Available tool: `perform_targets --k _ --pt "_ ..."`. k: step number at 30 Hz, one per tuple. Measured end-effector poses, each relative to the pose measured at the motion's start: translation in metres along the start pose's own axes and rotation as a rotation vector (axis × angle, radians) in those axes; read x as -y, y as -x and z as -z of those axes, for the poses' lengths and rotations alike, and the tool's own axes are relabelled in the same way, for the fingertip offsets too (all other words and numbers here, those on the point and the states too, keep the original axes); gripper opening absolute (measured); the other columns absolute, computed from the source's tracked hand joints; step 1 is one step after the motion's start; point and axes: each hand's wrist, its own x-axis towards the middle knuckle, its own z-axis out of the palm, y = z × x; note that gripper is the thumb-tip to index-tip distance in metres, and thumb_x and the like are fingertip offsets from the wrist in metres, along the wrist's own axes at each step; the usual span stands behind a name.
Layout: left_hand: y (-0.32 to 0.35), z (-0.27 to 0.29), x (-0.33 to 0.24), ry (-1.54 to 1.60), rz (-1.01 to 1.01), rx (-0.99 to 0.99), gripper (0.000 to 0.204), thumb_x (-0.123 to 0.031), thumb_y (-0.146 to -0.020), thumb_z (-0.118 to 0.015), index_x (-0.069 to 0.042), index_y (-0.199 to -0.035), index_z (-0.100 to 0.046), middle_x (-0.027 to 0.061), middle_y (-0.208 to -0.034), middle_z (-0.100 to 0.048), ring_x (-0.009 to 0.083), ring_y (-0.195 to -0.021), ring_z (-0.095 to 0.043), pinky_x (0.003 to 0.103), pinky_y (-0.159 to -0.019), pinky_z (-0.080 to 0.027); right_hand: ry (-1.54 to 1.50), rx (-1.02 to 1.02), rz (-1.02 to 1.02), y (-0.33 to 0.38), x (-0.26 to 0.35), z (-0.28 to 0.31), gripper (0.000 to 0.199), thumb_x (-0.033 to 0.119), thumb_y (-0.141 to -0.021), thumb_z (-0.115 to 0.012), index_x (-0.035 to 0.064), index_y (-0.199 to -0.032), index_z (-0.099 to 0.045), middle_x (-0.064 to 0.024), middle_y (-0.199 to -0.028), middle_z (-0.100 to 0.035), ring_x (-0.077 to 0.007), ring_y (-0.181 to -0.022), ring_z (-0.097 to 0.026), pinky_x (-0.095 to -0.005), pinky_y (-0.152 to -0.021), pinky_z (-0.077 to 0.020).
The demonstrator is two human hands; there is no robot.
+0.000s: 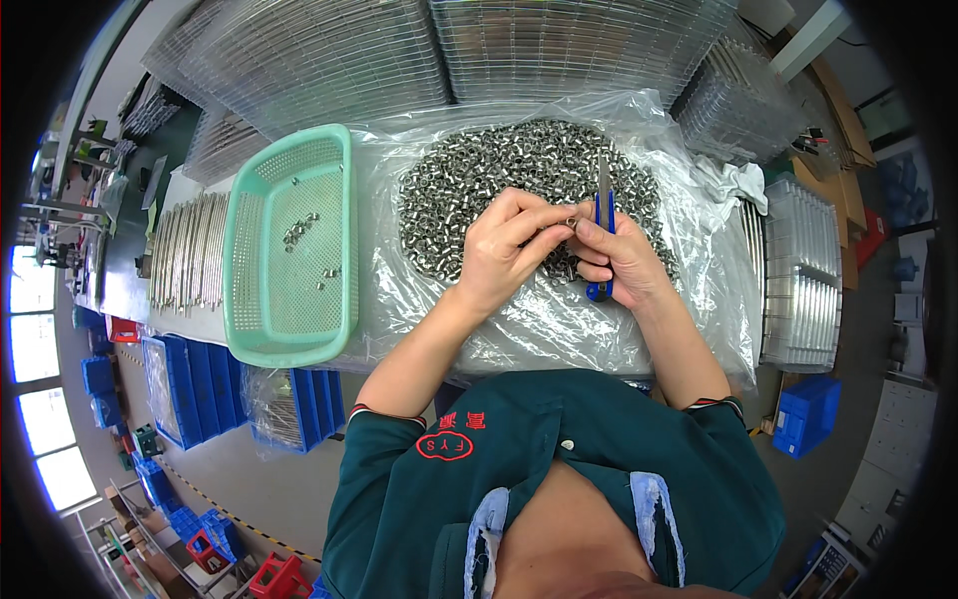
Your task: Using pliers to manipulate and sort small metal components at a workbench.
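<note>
Broadly, stacked clear trays (539,50): beyond both hands, past the far edge of the heap.
Plastic sheet (419,334): spread over the table beneath both hands, crumpled at its edges.
Heap of metal rings (479,165): under the hands and beyond them, reaching out past the right one.
Green basket (274,290): left of the left hand, well apart from it, with a few small metal pieces (297,232) scattered on its floor.
Left hand (504,250): thumb and forefinger pinching at the tips, close above the heap.
Right hand (631,258): lower fingers wrapped round a blue-handled cutter (599,290), thumb and forefinger brought in toward the left fingertips.
Cutter blade (604,175): pointing away from the body, just right of the pinch.
Small ring (572,223): between the two hands, at the left fingertips; I can't tell from my end whether the right thumb also touches it.
Step in hand: I judge it to be close fingertip work on one ring.
Next move: I'd say it calls for a firm left pinch and the blade held clear of those fingers.
</note>
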Motion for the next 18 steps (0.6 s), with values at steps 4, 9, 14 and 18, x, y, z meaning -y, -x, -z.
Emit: perform_targets --k 4,9,14,18 --pt "0.0015 0.0001 0.0006 0.029 0.04 0.032 0.021 -0.005 -0.073 -0.066 -0.006 -0.094 -0.066 0.0042 -0.079 -0.054 0.0125 -0.069 -0.053 0.023 -0.058 -0.043 -0.012 0.008 0.001 0.0004 -0.0006 0.0005 0.016 0.015 -0.082 -0.061 0.0045 -0.09 -0.052 0.0061 -0.064 -0.042 0.0009 -0.048 -0.034 -0.0127 -0.037 -0.0276" --pt "0.0012 -0.001 0.0028 -0.006 -0.013 0.0 0.02 -0.006 -0.071 -0.068 -0.005 -0.091 -0.065 0.0057 -0.079 -0.055 0.0138 -0.065 -0.055 0.024 -0.053 -0.046 -0.012 0.014 -0.011 0.0 -0.0007 0.0002 0.016 0.016 -0.083 -0.059 0.0039 -0.09 -0.051 0.0057 -0.064 -0.042 0.0009 -0.048 -0.034 -0.0126 -0.037 -0.0276" --pt "0.0018 -0.0016 0.0029 0.056 0.002 -0.015 0.019 -0.008 -0.072 -0.069 -0.004 -0.089 -0.062 0.0063 -0.083 -0.054 0.0132 -0.066 -0.056 0.023 -0.053 -0.049 -0.014 0.036 -0.019 -0.0001 -0.0009 0.0012 0.016 0.017 -0.085 -0.057 0.0034 -0.09 -0.052 0.0046 -0.065 -0.044 0.0008 -0.049 -0.035 -0.0127 -0.037 -0.0278" --pt "0.0014 -0.0021 0.0013 0.091 0.015 -0.028 0.018 -0.008 -0.072 -0.069 -0.003 -0.088 -0.062 0.0068 -0.083 -0.054 0.0135 -0.067 -0.056 0.023 -0.054 -0.05 -0.036 0.049 -0.036 -0.0003 -0.0018 0.0035 0.015 0.017 -0.085 -0.057 0.0034 -0.089 -0.052 0.002 -0.071 -0.049 0.0009 -0.049 -0.036 -0.0128 -0.038 -0.0284"
